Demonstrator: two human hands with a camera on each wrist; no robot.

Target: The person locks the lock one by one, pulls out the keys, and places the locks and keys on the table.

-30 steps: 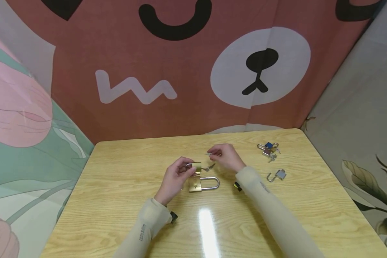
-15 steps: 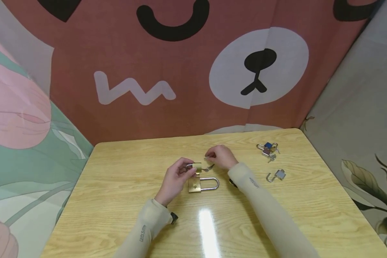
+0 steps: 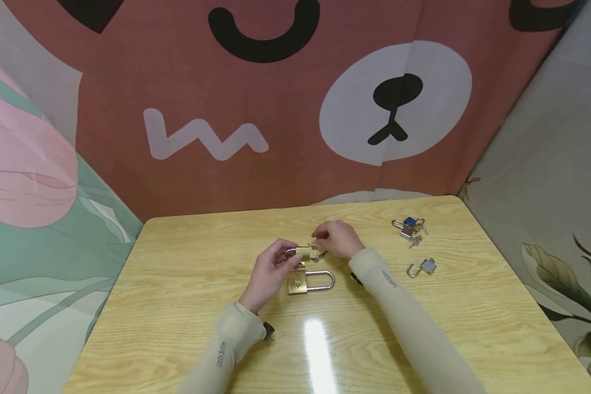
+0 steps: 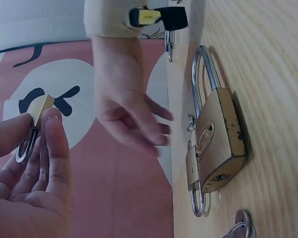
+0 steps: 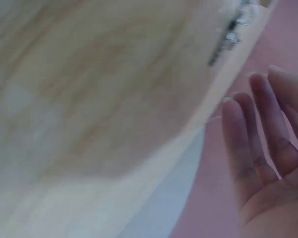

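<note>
My left hand (image 3: pixel 268 273) pinches a small brass padlock (image 3: pixel 302 253) between thumb and fingers, its steel shackle towards the palm. In the left wrist view that padlock (image 4: pixel 41 108) is raised above the table. Small keys (image 3: pixel 319 256) lie just right of it in the head view. My right hand (image 3: pixel 340 239) hovers beside them, and its fingers (image 5: pixel 234 129) are loosely extended around nothing in the right wrist view. A large brass padlock (image 3: pixel 297 283) with a long closed shackle lies nearer me. Against it rests another small brass padlock (image 4: pixel 192 168).
At the back right lie several small padlocks, including a blue one (image 3: pixel 410 221) and a brown one (image 3: pixel 406 232), with keys (image 3: pixel 416 241). A grey padlock (image 3: pixel 428 266) with its shackle swung open lies in front of them. Curtains hang behind the wooden table (image 3: pixel 177 328).
My right hand has moved slightly left and let go of the small key it pinched, which now lies by the other keys. The left hand still holds the small padlock, shifted slightly.
</note>
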